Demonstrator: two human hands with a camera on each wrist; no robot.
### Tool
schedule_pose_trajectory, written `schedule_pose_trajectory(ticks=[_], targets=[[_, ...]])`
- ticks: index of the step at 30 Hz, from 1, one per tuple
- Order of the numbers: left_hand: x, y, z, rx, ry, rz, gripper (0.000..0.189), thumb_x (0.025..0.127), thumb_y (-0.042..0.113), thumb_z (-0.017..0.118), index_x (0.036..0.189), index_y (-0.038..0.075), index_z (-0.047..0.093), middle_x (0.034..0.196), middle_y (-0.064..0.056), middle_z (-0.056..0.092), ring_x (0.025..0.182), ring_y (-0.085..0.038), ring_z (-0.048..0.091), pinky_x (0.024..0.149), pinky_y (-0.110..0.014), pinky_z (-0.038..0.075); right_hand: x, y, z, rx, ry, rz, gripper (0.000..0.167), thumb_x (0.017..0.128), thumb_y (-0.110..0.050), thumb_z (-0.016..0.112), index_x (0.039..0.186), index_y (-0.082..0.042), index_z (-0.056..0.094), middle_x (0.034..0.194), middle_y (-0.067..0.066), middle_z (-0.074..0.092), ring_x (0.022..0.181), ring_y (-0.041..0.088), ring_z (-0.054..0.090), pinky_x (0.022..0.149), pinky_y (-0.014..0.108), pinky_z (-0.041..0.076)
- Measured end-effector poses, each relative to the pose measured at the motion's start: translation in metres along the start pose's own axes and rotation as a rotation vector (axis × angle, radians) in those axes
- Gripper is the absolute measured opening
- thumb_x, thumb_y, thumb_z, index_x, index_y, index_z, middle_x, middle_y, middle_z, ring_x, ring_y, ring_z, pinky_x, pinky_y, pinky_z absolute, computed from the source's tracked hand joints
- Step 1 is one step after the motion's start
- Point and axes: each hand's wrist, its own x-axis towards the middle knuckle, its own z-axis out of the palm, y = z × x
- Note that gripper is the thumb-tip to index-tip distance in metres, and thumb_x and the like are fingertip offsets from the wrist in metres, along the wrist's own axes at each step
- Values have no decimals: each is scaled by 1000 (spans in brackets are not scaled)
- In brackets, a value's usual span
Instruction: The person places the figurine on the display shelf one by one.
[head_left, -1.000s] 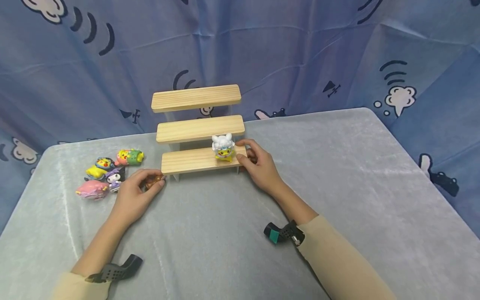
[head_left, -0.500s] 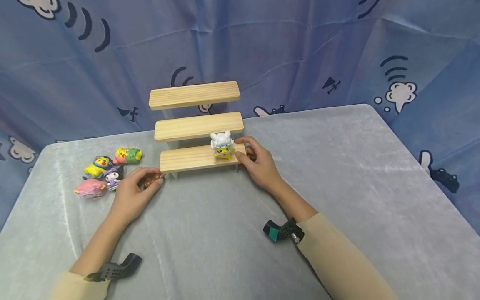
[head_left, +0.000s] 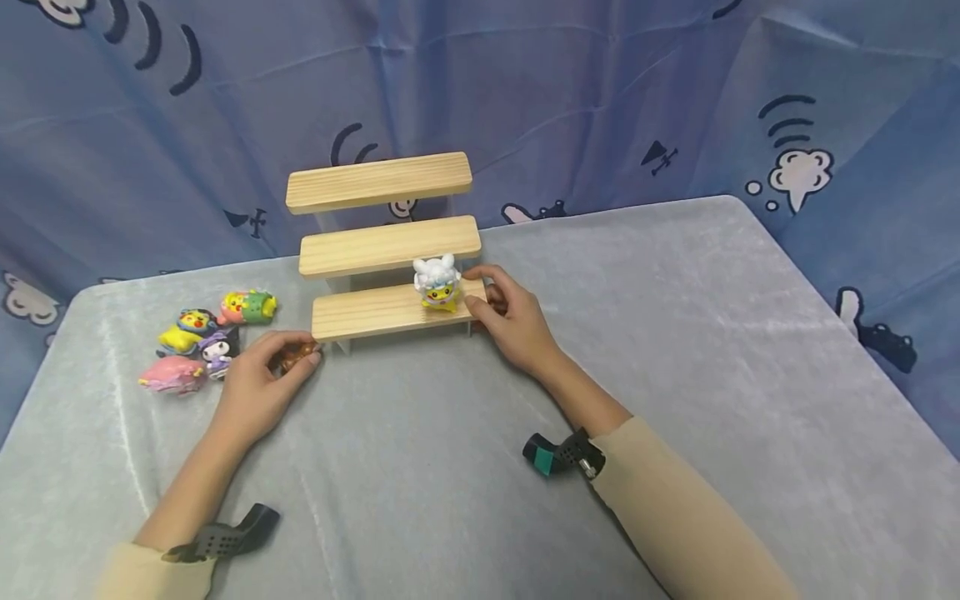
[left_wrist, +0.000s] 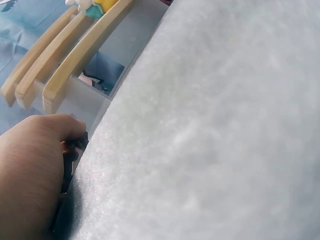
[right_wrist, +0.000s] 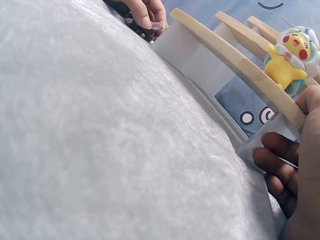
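Pinches the wooden shelf by its bottom board with fingers of the right hand, just beside the white-hooded figure. Has the left hand between shelf and four toys; cannot tell its fingers' grip.

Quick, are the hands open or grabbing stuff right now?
Left hand: curled beside the pale wooden three-tier stand; can't tell if it holds anything.
Right hand: closed, holding the right end of the stand's bottom board.
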Motion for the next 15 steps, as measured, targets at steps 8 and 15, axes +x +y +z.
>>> schedule_pose_trajectory(ticks=[8, 15], targets=[[0, 1, -1, -4, -2, 0, 22, 93, 17, 73, 113, 7, 72, 104, -11, 71, 83, 7, 51, 73, -11, 39, 1, 1, 0, 1, -2, -10, 29, 100, -15, 60, 130, -12, 59, 80, 15, 70, 68, 21, 62, 64, 25, 50], [0, 2, -1, -1, -2, 4, 22, 92, 14, 73, 112, 5, 72, 102, -10, 70, 82, 6, 50, 72, -11, 38, 1, 0, 0, 8, -3, -14, 30, 100, -15, 60, 130, -12, 59, 80, 15, 70, 67, 23, 63, 63, 25, 49]])
